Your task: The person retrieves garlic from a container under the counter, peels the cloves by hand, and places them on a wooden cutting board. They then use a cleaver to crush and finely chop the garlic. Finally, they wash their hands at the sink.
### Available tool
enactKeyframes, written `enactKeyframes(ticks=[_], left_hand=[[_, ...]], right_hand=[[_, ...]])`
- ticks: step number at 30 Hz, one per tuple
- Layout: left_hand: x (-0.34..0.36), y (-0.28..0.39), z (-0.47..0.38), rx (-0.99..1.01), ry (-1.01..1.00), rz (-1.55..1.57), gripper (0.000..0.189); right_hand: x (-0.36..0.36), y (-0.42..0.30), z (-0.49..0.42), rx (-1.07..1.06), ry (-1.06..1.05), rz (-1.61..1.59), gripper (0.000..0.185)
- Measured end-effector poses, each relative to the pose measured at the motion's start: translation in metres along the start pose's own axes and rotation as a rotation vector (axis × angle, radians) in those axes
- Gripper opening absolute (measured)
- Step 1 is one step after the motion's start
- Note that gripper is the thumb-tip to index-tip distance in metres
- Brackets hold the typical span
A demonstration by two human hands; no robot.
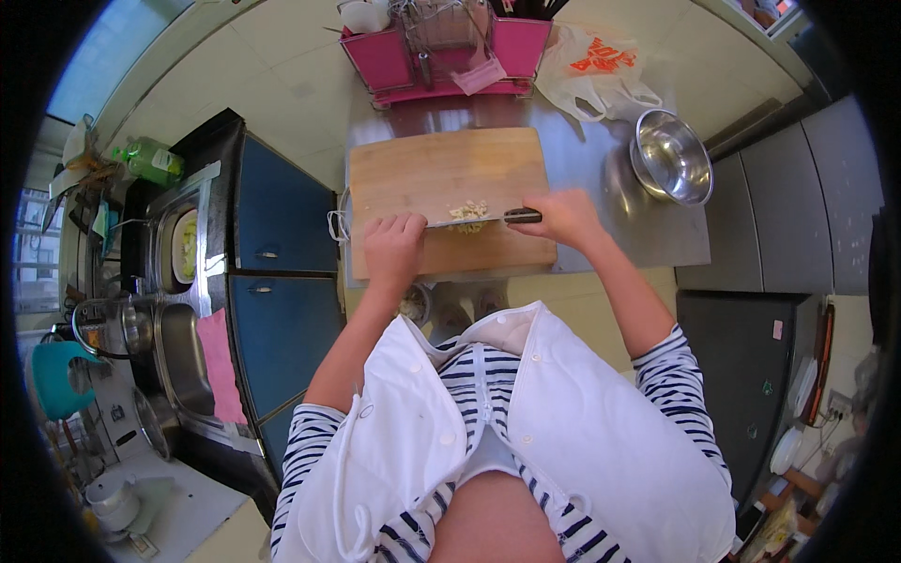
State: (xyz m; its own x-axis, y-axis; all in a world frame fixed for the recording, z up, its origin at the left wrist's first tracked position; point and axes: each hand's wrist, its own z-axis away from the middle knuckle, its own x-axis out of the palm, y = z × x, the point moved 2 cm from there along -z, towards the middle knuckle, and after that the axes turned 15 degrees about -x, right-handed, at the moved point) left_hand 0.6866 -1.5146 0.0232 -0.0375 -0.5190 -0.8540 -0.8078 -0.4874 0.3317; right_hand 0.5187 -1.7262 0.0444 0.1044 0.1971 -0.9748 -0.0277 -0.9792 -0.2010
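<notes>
A wooden cutting board (pixel 450 165) lies on the metal table before me. Across its nearer half runs a kitchen knife (pixel 461 223), seen almost edge-on. My right hand (pixel 566 217) is closed around the dark handle at the right. At the other end, my left hand (pixel 394 243) is curled over the tip of the blade, its fingers bent. Finely chopped pale pieces, which look like garlic (pixel 470 210), are heaped at the middle of the blade, on both sides of it.
On the steel table (pixel 605 239) stand a metal bowl (pixel 672 158) at right and a pink utensil rack (pixel 521 49) behind the board. A plastic bag (pixel 591 70) lies beside the rack. To the left, a sink (pixel 184 352) has a pink cloth (pixel 222 366) over its edge.
</notes>
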Motion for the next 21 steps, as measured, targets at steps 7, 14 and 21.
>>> enactKeyframes(ticks=[7, 14, 21], left_hand=[[-0.005, -0.006, 0.006, -0.038, 0.012, 0.06, 0.011], [-0.003, -0.005, 0.008, -0.015, 0.006, 0.061, 0.01], [-0.002, 0.002, 0.018, -0.011, 0.015, 0.04, 0.011]], right_hand=[[-0.02, -0.009, -0.007, -0.022, -0.092, 0.073, 0.044], [-0.001, 0.0, 0.003, -0.016, 0.0, 0.006, 0.044], [-0.002, -0.006, 0.007, -0.011, -0.023, -0.011, 0.045]])
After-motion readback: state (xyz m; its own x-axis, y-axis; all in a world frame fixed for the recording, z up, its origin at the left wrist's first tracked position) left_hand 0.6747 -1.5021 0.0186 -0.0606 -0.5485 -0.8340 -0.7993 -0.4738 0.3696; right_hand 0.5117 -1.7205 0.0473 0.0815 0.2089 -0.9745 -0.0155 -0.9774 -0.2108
